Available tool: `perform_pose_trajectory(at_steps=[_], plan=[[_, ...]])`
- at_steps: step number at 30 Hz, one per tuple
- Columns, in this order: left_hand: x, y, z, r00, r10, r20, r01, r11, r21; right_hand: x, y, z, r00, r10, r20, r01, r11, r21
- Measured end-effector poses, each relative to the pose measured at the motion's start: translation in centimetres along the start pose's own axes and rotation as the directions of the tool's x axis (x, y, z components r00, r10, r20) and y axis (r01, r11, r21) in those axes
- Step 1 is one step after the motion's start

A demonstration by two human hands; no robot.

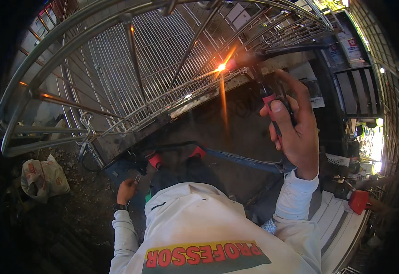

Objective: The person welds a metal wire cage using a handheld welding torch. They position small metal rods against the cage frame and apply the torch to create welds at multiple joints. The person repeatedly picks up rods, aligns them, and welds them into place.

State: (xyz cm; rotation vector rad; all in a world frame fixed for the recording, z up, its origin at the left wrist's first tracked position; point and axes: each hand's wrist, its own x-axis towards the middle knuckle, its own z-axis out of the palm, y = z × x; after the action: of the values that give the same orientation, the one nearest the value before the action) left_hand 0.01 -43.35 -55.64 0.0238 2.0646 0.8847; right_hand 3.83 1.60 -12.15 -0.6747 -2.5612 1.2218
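Observation:
My right hand (295, 123) is wrapped round the handle of a welding torch (270, 98) with a pinkish collar. At the torch's tip a bright arc (221, 67) burns on the near edge of a metal wire rack (140, 50), throwing orange streaks. Low on the left, my left hand (126, 191) hangs beside my leg with its fingers curled. A small silver loop (137, 179) shows at its fingertips; whether the hand grips it, I cannot tell. The black torch cable (245, 160) runs across in front of my legs.
The rack's thick curved bars (35, 82) arch over the work surface (110, 144). A wire clamp (87, 130) hangs at its near left corner. A white sack (44, 177) lies on the rubble-strewn ground. Pale slats (341, 223) and a red object (358, 202) are at right.

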Motion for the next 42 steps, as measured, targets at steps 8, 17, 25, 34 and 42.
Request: perform_pose_trajectory(at_steps=[8,17,25,34,42], plan=[[0.0,2.7,-2.0,1.000,0.022,0.008,-0.022,0.999,0.042,1.3,0.1,0.7,0.997,0.036,-0.069,-0.029,0.995,0.100],[1.0,3.2,-3.3,1.000,0.005,0.009,-0.006,0.997,0.080,2.6,-0.5,2.6,0.995,0.102,0.008,-0.102,0.975,0.200],[1.1,2.3,-2.7,1.000,-0.015,0.009,0.016,0.999,-0.039,2.4,0.3,2.6,0.994,0.112,0.020,-0.113,0.952,0.284],[1.0,1.3,-2.2,0.999,-0.025,0.022,0.026,0.999,-0.046,1.7,0.7,1.7,0.997,0.073,-0.001,-0.071,0.979,0.190],[0.1,2.8,-2.1,1.000,0.001,0.011,-0.001,0.997,0.076,1.7,-0.6,0.7,0.996,0.089,0.018,-0.090,0.992,0.094]])
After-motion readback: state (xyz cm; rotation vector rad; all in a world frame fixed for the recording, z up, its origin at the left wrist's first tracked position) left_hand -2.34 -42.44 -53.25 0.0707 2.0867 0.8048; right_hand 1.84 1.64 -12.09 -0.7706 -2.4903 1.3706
